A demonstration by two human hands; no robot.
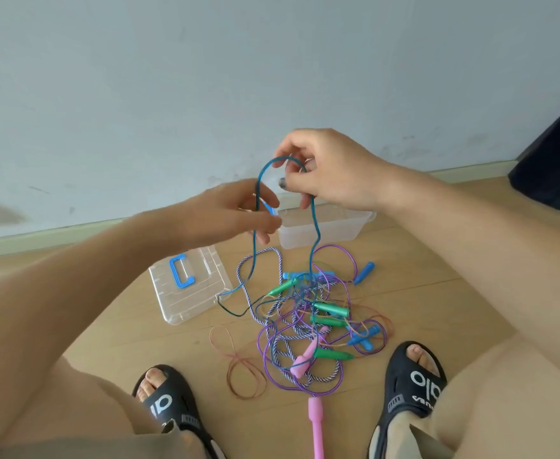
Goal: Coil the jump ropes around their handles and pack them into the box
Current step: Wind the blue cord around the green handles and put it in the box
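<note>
A blue jump rope (315,226) arches up between my hands above the floor. My right hand (325,173) pinches the top of its loop. My left hand (239,213) holds the rope's left strand, and a blue handle tip shows between its fingers. Both strands hang down into a tangled pile of jump ropes (308,319) with green, blue and pink handles on the wooden floor. The clear plastic box (325,226) stands open behind the pile, partly hidden by my hands.
The box's clear lid (189,286) with a blue handle lies flat left of the pile. A pink handle (315,422) lies between my two black sandals (411,389). A pale wall runs behind the box, and a dark object (556,167) stands at far right.
</note>
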